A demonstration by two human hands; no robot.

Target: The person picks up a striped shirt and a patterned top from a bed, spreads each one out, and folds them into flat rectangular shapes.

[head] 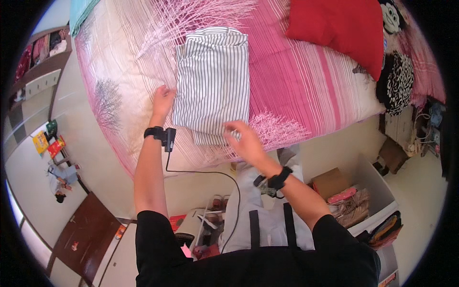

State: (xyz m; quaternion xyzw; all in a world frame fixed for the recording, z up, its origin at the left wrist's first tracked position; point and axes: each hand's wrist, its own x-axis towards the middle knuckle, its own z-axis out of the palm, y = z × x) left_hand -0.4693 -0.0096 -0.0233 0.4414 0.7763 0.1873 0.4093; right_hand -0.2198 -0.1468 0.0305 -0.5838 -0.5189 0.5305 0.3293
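Observation:
A white garment with dark stripes [213, 82] lies folded in a rough rectangle on the bed, its layers bunched at the far edge and one layer sticking out at the near edge. Beside its left edge is my left hand [164, 102], fingers curled; whether they touch the cloth is hard to tell. My right hand [245, 141] is over the garment's near right corner, with thumb and fingers apart and nothing visibly held. Each wrist wears a black strap, and a cable runs from the device on the left one.
The bed's pink and cream patterned sheet [290, 89] spreads around the garment. A red cloth [337, 28] lies at the far right, near a black-and-white patterned item [400, 82]. Below the bed's near edge stands an open white drawer or bin [380, 211] holding cloth and a box. Another person [61, 181] sits far left.

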